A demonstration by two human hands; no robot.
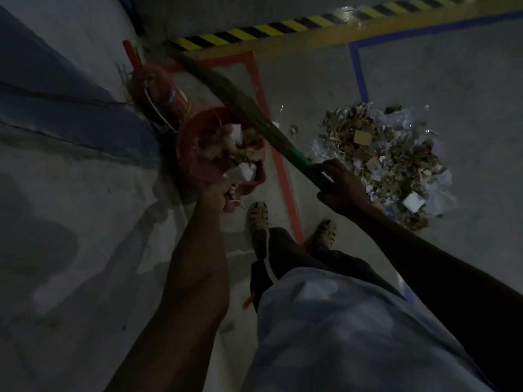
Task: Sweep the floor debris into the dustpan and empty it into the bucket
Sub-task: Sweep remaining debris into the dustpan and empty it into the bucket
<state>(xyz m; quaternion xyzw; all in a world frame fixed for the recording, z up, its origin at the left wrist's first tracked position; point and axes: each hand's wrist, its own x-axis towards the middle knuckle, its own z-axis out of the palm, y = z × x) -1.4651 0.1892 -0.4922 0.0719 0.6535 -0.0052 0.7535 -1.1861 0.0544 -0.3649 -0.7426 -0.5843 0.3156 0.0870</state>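
You find no readable text, label, brand or number here; the view is too dim and blurred.

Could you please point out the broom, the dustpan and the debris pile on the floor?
broom (300, 162), head view, on the green handle just ahead of the right hand.
dustpan (198, 168), head view, on its red side wall.
debris pile (396, 154), head view, on the middle of the heap.

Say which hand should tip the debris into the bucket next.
Left. The left hand already holds the loaded red dustpan by its handle, right at the red bucket. The right hand holds the broom, nearer the floor pile.
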